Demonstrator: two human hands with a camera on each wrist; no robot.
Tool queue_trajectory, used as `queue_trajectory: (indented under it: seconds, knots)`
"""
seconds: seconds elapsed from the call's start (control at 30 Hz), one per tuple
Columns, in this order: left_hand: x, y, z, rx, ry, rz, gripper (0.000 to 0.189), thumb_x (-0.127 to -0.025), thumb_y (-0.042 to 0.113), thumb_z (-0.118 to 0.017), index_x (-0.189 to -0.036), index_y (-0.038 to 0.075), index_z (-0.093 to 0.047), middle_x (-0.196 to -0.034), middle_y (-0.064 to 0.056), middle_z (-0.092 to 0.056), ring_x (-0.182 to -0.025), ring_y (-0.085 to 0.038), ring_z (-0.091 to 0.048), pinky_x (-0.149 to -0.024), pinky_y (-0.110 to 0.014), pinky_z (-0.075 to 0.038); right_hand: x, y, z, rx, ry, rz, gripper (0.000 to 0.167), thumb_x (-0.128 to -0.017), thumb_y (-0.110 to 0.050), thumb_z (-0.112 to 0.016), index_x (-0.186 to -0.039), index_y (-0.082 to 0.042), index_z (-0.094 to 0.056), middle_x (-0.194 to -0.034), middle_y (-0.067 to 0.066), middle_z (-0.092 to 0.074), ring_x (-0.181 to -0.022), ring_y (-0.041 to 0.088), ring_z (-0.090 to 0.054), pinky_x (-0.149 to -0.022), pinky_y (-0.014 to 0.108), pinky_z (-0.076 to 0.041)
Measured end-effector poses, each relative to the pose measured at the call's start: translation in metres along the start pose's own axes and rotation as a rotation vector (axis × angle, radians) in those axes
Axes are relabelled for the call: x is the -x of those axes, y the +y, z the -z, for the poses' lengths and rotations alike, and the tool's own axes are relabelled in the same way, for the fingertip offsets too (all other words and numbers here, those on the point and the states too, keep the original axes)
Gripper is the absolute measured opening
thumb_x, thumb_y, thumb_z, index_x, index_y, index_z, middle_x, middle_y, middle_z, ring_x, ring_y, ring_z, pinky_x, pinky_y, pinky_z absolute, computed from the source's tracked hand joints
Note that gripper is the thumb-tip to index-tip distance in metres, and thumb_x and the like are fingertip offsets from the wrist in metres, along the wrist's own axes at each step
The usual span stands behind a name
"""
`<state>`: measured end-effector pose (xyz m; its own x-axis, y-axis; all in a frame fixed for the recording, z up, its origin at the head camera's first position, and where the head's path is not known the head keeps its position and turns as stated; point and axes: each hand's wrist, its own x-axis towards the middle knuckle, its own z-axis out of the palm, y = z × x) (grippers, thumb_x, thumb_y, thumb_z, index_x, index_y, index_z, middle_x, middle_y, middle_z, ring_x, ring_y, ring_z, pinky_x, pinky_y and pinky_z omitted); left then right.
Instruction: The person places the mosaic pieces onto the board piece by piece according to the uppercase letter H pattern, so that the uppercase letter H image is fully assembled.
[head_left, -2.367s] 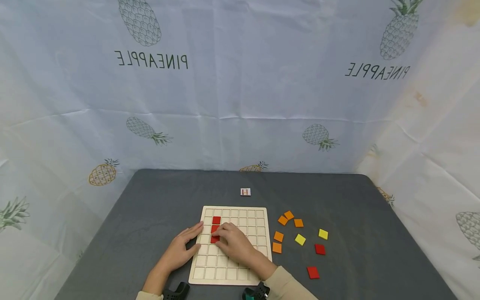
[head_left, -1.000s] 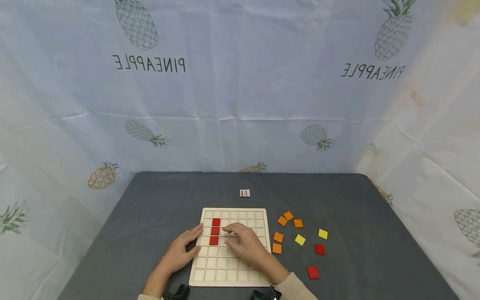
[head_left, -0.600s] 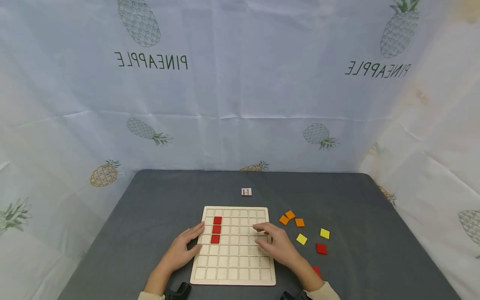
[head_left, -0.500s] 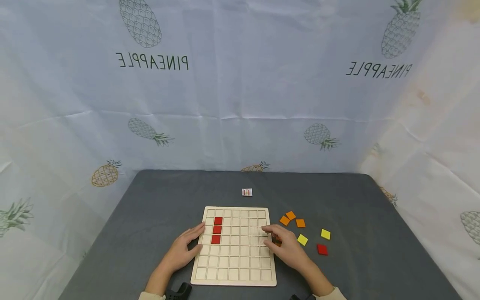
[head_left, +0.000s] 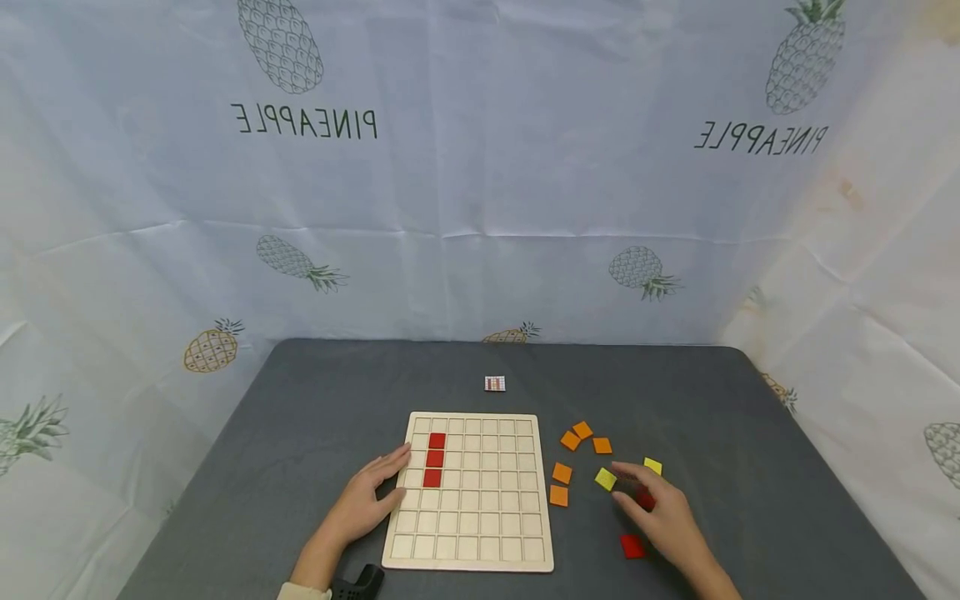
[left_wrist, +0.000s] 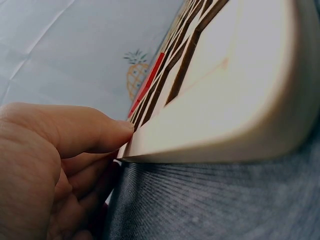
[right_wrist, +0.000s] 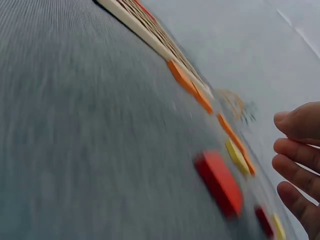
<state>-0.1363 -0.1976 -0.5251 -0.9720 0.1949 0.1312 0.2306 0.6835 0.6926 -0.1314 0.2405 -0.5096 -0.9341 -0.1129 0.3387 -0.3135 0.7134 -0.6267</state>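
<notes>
A pale wooden grid board (head_left: 468, 527) lies on the dark table, with red square tiles (head_left: 434, 458) stacked in one column at its upper left. At the board's left edge rests my left hand (head_left: 360, 506); its thumb (left_wrist: 107, 131) touches the rim in the left wrist view. My right hand (head_left: 663, 515) hovers right of the board, thumb and fingers apart with nothing between them. Beneath it, a loose red tile (head_left: 645, 500) is partly hidden. Another red tile (head_left: 632, 547) lies nearer me, and a yellow tile (head_left: 605, 479) sits by the fingertips.
Several orange tiles (head_left: 562, 473) are scattered along the board's right side. A second yellow tile (head_left: 652, 465) shows behind the right hand. Beyond the board lies a small patterned card (head_left: 495, 383). A pineapple-print cloth (head_left: 480, 167) hangs behind the table.
My right hand has left the lowest red tile in the column and swept right, off the board, to above the loose tiles. The left hand has stayed on the board's edge.
</notes>
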Motion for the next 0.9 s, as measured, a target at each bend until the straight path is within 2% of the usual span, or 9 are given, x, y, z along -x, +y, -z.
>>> queue_trajectory:
  seconds: [0.2,0.3,0.4,0.63,0.9]
  knots:
    - [0.0,0.001,0.0,0.004,0.015,-0.016,0.053,-0.084,0.013,-0.066,-0.135,0.005,-0.053,-0.144,-0.002,-0.047,-0.133,-0.029,-0.043,-0.113,-0.049,-0.029,0.013,0.014,0.016,0.038,0.045,-0.089,0.038,-0.078,-0.013,-0.077,-0.115,-0.012,-0.066,-0.108,0.002,-0.069,-0.087,0.003,-0.063,-0.067,0.022,-0.055]
    - [0.0,0.002,0.0,-0.004,0.038,-0.033,0.052,-0.083,0.011,-0.066,-0.134,0.003,-0.055,-0.143,-0.003,-0.049,-0.132,-0.03,-0.045,-0.111,-0.05,-0.03,0.015,0.017,0.018,0.08,0.054,-0.117,0.036,-0.079,-0.017,-0.077,-0.113,-0.013,-0.067,-0.108,0.001,-0.069,-0.09,0.001,-0.061,-0.069,0.023,-0.055]
    - [0.0,0.002,0.001,-0.005,0.041,-0.029,0.053,-0.083,0.009,-0.066,-0.134,0.003,-0.055,-0.143,-0.004,-0.049,-0.132,-0.03,-0.045,-0.111,-0.05,-0.03,0.014,0.019,0.018,0.111,0.033,-0.141,0.036,-0.08,-0.021,-0.076,-0.113,-0.014,-0.067,-0.109,0.0,-0.068,-0.093,0.005,-0.062,-0.072,0.023,-0.056]
    - [0.0,0.002,0.002,-0.001,0.004,0.01,0.054,-0.083,0.01,-0.066,-0.135,0.004,-0.053,-0.145,-0.002,-0.047,-0.135,-0.027,-0.042,-0.114,-0.048,-0.028,0.014,0.022,0.019,0.148,-0.043,-0.203,0.037,-0.081,-0.025,-0.075,-0.115,-0.014,-0.067,-0.111,0.003,-0.067,-0.097,0.023,-0.063,-0.076,0.026,-0.056]
    - [0.0,0.001,0.001,-0.006,0.004,0.0,0.054,-0.083,0.01,-0.065,-0.135,0.004,-0.053,-0.145,-0.002,-0.047,-0.134,-0.027,-0.042,-0.114,-0.048,-0.028,0.019,0.027,0.018,0.209,-0.049,-0.172,0.037,-0.078,-0.015,-0.076,-0.114,-0.013,-0.067,-0.11,0.004,-0.066,-0.094,0.024,-0.06,-0.073,0.029,-0.055]
